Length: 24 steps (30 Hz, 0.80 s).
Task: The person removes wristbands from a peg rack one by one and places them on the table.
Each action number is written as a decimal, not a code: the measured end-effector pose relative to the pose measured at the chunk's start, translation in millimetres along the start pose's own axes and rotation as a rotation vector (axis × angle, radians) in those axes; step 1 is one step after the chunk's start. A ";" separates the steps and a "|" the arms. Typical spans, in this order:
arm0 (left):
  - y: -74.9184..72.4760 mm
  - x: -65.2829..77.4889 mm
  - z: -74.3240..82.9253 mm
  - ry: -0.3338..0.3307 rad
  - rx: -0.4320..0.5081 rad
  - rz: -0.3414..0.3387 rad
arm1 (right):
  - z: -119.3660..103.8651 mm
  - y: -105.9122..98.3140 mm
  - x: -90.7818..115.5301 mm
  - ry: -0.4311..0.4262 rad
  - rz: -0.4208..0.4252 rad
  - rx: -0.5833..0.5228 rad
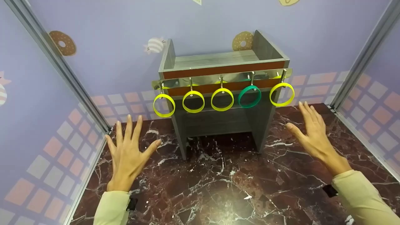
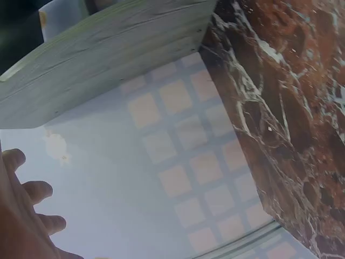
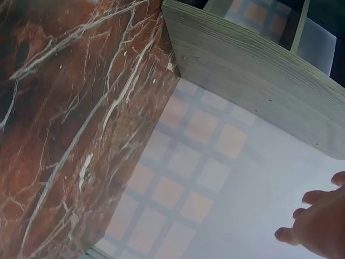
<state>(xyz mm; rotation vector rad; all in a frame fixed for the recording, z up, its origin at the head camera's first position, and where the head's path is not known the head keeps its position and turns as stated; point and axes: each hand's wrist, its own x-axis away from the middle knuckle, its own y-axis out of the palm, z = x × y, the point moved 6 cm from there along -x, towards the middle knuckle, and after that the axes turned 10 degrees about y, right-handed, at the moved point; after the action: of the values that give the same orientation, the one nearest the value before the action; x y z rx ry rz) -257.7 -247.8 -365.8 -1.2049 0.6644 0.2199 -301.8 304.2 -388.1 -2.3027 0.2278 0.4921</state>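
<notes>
Dark-red marbled tabletop (image 1: 215, 187) between printed lilac walls (image 1: 103, 47). Four yellow rings (image 1: 222, 109) and one green ring (image 1: 249, 106) hang from hooks (image 1: 221, 82) on metal rail (image 1: 206, 80) fronting grey shelf (image 1: 215, 123). Rightmost yellow ring near fingertips of right hand (image 1: 312, 137), gap visible; leftmost above and right of left hand (image 1: 126, 153), also apart. Left fingers straight, spread wide; right fingers extended, thumb held away. Light sleeves (image 1: 111, 206) cover both forearms.
</notes>
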 end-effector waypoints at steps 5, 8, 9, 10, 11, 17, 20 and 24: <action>-6.4 -2.6 9.6 0.030 0.076 0.067 | -0.9 -0.1 1.9 -0.023 0.021 -0.123; -10.8 -4.4 14.8 0.045 0.120 0.122 | -1.1 1.1 2.7 -0.017 0.036 -0.178; -12.2 -5.3 16.2 0.049 0.135 0.140 | -1.1 1.6 3.2 -0.008 0.040 -0.192; -13.4 -6.2 17.5 0.053 0.151 0.158 | -0.9 2.4 3.7 0.004 0.045 -0.205; -14.7 -7.3 18.9 0.058 0.166 0.176 | -0.7 3.3 4.4 0.017 0.048 -0.220; -18.3 -13.0 25.4 0.075 0.281 0.275 | 1.8 12.6 10.1 0.101 0.058 -0.310; -18.2 -16.1 27.7 0.061 0.345 0.321 | 2.5 18.9 11.8 0.110 0.070 -0.370; -18.6 -20.9 29.1 0.037 0.419 0.376 | 3.7 27.7 13.0 0.091 0.100 -0.488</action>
<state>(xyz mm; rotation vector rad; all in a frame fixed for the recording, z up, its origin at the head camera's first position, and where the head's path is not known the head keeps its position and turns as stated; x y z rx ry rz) -254.6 -224.1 -333.2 -0.6789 0.9173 0.3528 -299.5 287.4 -413.8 -2.8042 0.2928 0.5395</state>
